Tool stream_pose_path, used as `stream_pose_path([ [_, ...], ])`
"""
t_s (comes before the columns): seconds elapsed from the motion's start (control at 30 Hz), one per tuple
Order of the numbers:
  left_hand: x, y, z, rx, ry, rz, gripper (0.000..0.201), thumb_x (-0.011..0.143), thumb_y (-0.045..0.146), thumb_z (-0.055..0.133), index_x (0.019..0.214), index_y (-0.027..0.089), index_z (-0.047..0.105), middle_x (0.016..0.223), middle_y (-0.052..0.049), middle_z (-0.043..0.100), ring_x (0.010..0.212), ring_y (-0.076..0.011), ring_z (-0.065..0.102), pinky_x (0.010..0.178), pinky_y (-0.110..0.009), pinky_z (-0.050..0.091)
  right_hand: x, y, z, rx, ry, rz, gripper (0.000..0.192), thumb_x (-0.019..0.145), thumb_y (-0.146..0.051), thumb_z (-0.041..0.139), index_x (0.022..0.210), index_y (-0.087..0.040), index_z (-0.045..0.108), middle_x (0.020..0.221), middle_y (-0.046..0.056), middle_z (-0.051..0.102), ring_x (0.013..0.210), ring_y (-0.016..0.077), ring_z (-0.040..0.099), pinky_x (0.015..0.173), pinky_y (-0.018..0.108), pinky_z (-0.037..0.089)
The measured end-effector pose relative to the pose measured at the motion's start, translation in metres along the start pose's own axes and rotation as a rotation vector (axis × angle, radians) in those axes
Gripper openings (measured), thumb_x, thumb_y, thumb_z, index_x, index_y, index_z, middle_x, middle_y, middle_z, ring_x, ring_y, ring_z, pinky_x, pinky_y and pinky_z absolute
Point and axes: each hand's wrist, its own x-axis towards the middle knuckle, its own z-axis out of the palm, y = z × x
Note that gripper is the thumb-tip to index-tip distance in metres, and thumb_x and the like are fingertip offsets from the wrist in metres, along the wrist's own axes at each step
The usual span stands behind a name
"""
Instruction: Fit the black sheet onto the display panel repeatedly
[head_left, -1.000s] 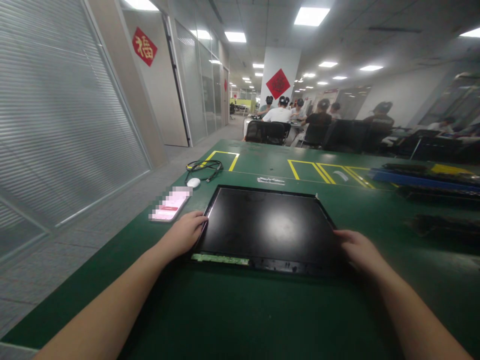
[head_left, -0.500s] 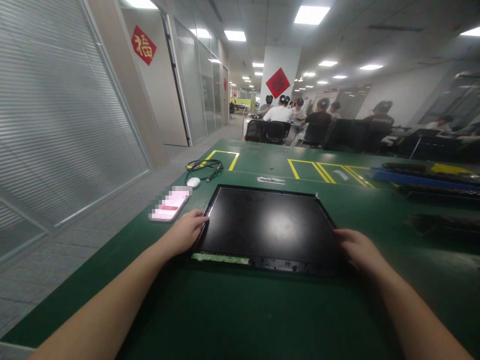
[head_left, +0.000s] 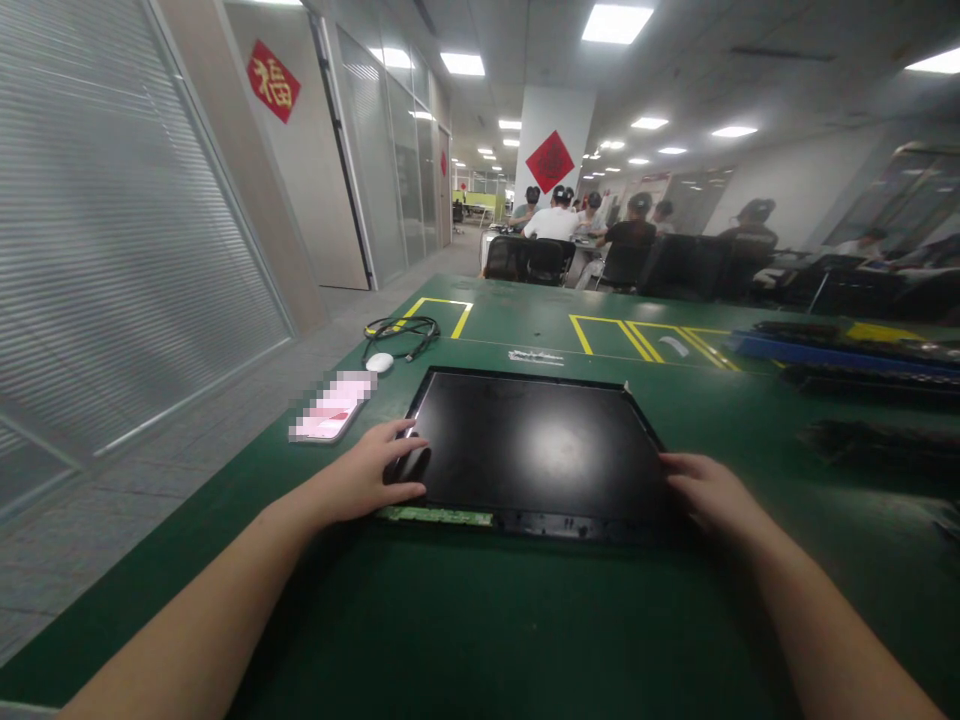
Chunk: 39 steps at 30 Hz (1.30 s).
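Observation:
A black LCD panel (head_left: 517, 440) lies flat on the green table, its screen facing up. Along its near edge runs a bare green circuit board strip (head_left: 439, 517), with dark frame to the right of it. My left hand (head_left: 367, 472) rests at the panel's left edge, thumb and fingers spread apart over the border of the screen. At the opposite edge, my right hand (head_left: 709, 490) grips the panel's side with its fingers together; some of those fingers are hidden below the edge.
Left of the panel are a phone (head_left: 330, 408), a white mouse (head_left: 379, 363) and a coiled black cable (head_left: 405, 335). Yellow tape outlines (head_left: 622, 335) mark the table's far part. Dark parts and a blue tray (head_left: 787, 352) lie at right. Several people sit beyond the table.
My left hand has spread its thumb and fingers, which now reach further over the screen's border. My right hand stays at the right edge. The view has shifted slightly.

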Motion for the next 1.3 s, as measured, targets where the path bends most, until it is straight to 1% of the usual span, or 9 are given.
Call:
stream_pose_path([
  [0.07,-0.001,0.000,-0.003,-0.008,-0.022,0.003,0.072,0.075,0.063,0.066,0.136,0.025,0.058,0.154,-0.016,0.037,0.139,-0.0394,0.037,0.109,-0.055,0.035,-0.001,-0.001,-0.001,-0.005,0.008,-0.007,0.044,0.071,-0.018,0.058,0.113,-0.016,0.072,0.091,0.008,0.076,0.080,0.0210,0.070,0.071,0.028,0.052],
  [0.2,-0.002,-0.002,-0.007,-0.016,-0.022,0.019,0.075,0.071,0.058,0.073,0.137,0.026,0.057,0.156,-0.015,0.036,0.140,-0.0394,0.035,0.110,-0.055,0.034,-0.001,-0.001,0.000,-0.018,0.042,-0.013,0.043,0.070,-0.017,0.059,0.110,-0.017,0.074,0.092,0.008,0.075,0.082,0.0215,0.070,0.071,0.029,0.052],
  [0.4,-0.001,0.002,-0.010,-0.049,-0.042,0.111,0.058,0.077,0.042,0.073,0.132,0.031,0.059,0.156,-0.008,0.038,0.139,-0.0340,0.039,0.110,-0.050,0.037,0.000,0.000,0.000,-0.014,0.045,0.013,0.047,0.069,-0.015,0.058,0.113,-0.016,0.073,0.089,0.008,0.075,0.082,0.0220,0.069,0.074,0.031,0.052],
  [0.63,-0.003,0.004,-0.011,-0.079,-0.059,0.205,0.045,0.084,0.033,0.067,0.129,0.033,0.060,0.160,-0.005,0.032,0.141,-0.0299,0.036,0.111,-0.048,0.035,0.001,0.001,0.002,-0.031,0.044,0.000,0.047,0.069,-0.014,0.056,0.113,-0.016,0.073,0.098,0.010,0.075,0.086,0.0222,0.070,0.077,0.030,0.052],
  [0.73,-0.004,0.002,-0.010,-0.095,-0.056,0.248,0.042,0.085,0.031,0.066,0.127,0.032,0.061,0.160,-0.005,0.032,0.141,-0.0289,0.038,0.111,-0.047,0.036,0.002,0.004,0.004,-0.024,0.051,-0.007,0.048,0.069,-0.015,0.055,0.113,-0.017,0.073,0.097,0.009,0.075,0.086,0.0223,0.070,0.077,0.029,0.052],
  [0.8,-0.003,0.000,-0.008,-0.097,-0.057,0.267,0.040,0.086,0.029,0.065,0.126,0.032,0.061,0.160,-0.005,0.032,0.141,-0.0283,0.037,0.111,-0.046,0.036,0.003,0.005,0.004,-0.037,0.030,-0.012,0.047,0.068,-0.014,0.056,0.112,-0.018,0.074,0.095,0.008,0.075,0.086,0.0222,0.070,0.077,0.029,0.052],
  [0.87,-0.002,-0.001,-0.007,-0.094,-0.061,0.276,0.038,0.086,0.028,0.065,0.124,0.031,0.062,0.160,-0.005,0.032,0.142,-0.0283,0.037,0.111,-0.046,0.036,0.004,0.006,0.003,-0.053,0.020,-0.024,0.047,0.067,-0.014,0.055,0.110,-0.019,0.074,0.094,0.008,0.075,0.086,0.0221,0.070,0.077,0.029,0.052],
  [1.07,-0.003,0.003,-0.009,-0.094,-0.083,0.254,0.025,0.086,0.027,0.064,0.111,0.027,0.067,0.159,-0.005,0.034,0.140,-0.0293,0.039,0.108,-0.045,0.039,0.005,0.006,0.002,-0.066,0.055,-0.020,0.049,0.064,-0.012,0.056,0.108,-0.018,0.075,0.096,0.009,0.075,0.086,0.0224,0.070,0.077,0.029,0.052],
  [1.3,-0.003,0.005,-0.008,-0.110,-0.093,0.260,0.016,0.088,0.025,0.061,0.102,0.025,0.068,0.158,-0.006,0.035,0.139,-0.0282,0.041,0.108,-0.043,0.039,0.007,0.007,0.002,-0.062,0.056,-0.018,0.048,0.063,-0.011,0.056,0.107,-0.017,0.075,0.097,0.010,0.075,0.087,0.0235,0.069,0.077,0.030,0.052],
])
